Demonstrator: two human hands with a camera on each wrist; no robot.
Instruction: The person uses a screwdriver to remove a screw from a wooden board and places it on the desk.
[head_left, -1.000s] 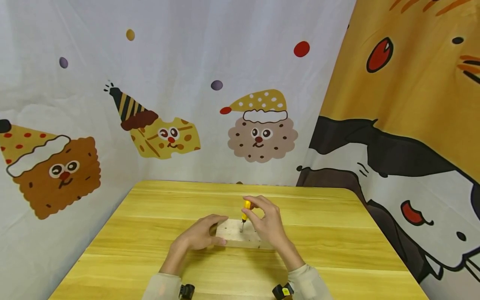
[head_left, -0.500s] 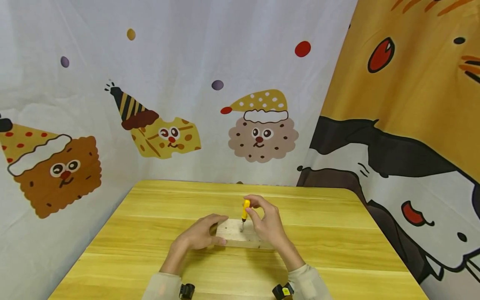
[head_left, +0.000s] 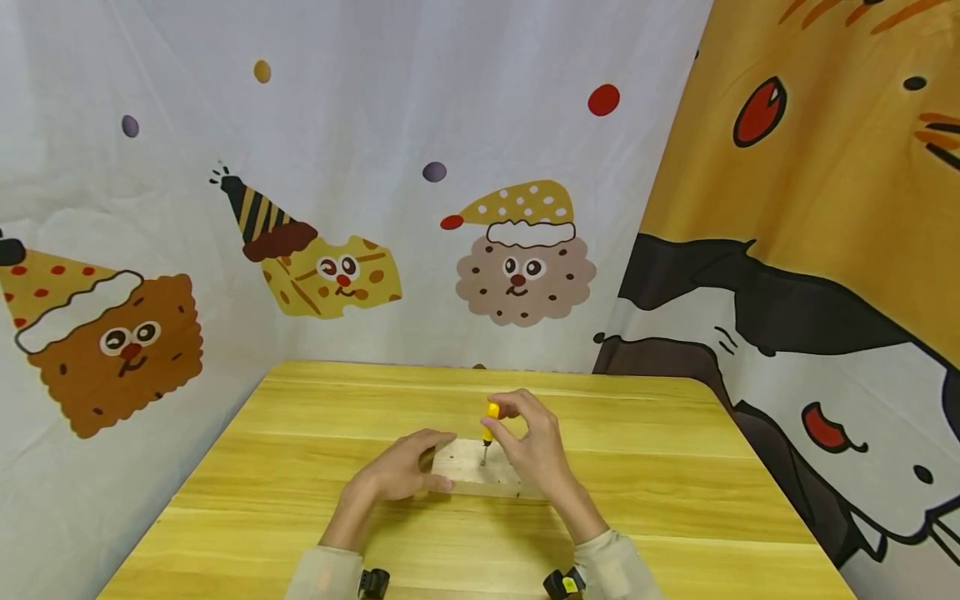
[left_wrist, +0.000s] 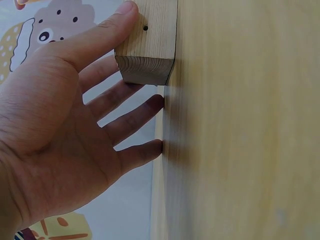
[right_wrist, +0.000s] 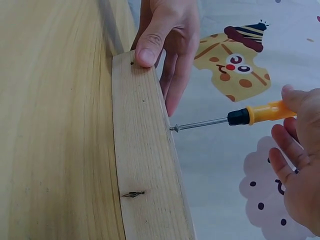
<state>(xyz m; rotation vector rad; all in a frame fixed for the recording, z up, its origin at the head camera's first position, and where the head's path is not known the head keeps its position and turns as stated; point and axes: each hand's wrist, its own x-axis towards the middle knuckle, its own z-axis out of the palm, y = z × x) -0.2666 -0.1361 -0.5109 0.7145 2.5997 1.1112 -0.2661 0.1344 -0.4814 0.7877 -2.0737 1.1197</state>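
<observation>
A pale wooden block (head_left: 459,458) lies on the table. My left hand (head_left: 397,468) grips its left end, thumb on the near face and fingers behind, as the left wrist view also shows at the block's end (left_wrist: 150,42). My right hand (head_left: 540,450) pinches the yellow handle of a screwdriver (head_left: 490,423) between thumb and fingers. The screwdriver's metal shaft points down, leaning slightly. In the right wrist view a small screw (right_wrist: 174,129) stands at the shaft's tip, its lower end at the block's top face. The block's right end is partly hidden behind the right hand in the head view.
The wood-grain table (head_left: 300,467) spreads out around both hands. Behind it hangs a white curtain (head_left: 360,100) printed with cartoon food, and an orange printed one (head_left: 840,167) is at the right. Dark wrist cameras (head_left: 373,583) sit at both cuffs.
The right thumb and fingers have shifted slightly on the yellow handle, and the screwdriver's lean varies a little. The left hand and the block have stayed in place.
</observation>
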